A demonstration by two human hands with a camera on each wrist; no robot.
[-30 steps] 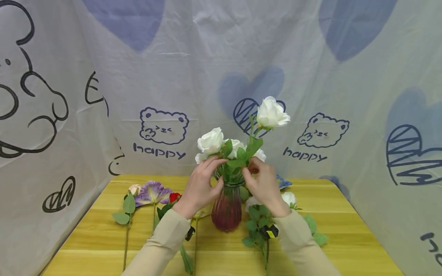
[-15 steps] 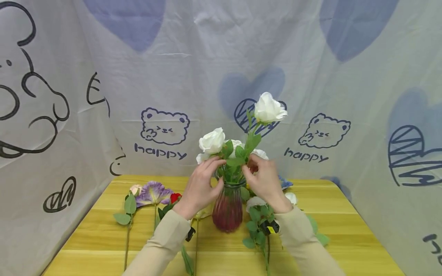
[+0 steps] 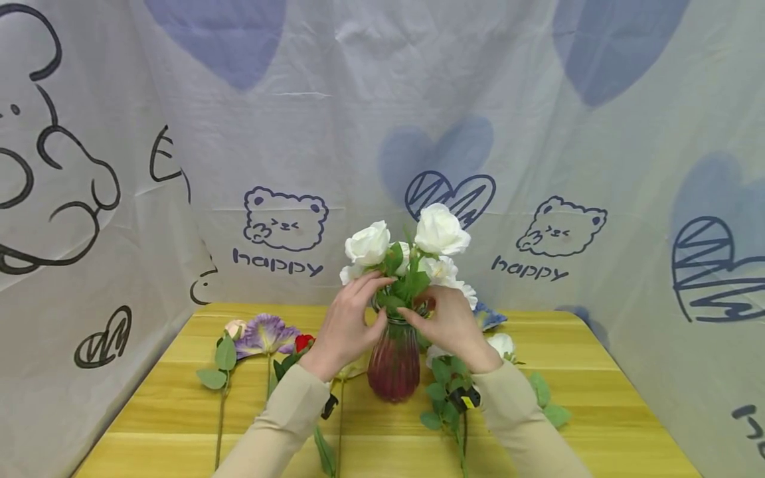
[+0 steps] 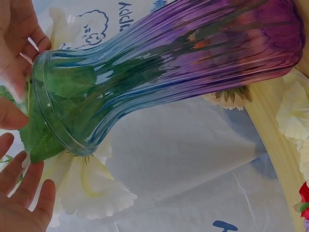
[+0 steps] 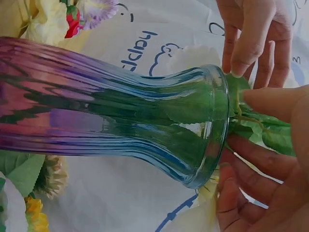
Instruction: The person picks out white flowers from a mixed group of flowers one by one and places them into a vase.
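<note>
A ribbed glass vase (image 3: 393, 372), pinkish below and bluish at the rim, stands upright on the table with stems and leaves inside. My right hand (image 3: 453, 320) is at its mouth on the right, fingers curled about the leafy stem of a tall white rose (image 3: 441, 230); the exact finger contact is partly hidden by leaves. Opposite it, my left hand (image 3: 348, 325) reaches up beside the rim, fingers extended along the leaves (image 4: 46, 142) and thumb apart from them. Another white rose (image 3: 367, 243) rises at the left, and white blooms (image 3: 445, 271) hang over the right side.
Left of the vase lie a purple flower (image 3: 266, 334), a peach rose (image 3: 234, 328) and a red rose (image 3: 303, 342). Right of it are a white rose (image 3: 502, 344), green leaves (image 3: 441, 388) and a blue flower (image 3: 490, 317). A printed cloth (image 3: 335, 133) stands behind the table (image 3: 574, 398).
The tall white rose has come down and leftward, sitting lower over the vase. My right hand has lowered along with it towards the rim, while my left hand keeps its place.
</note>
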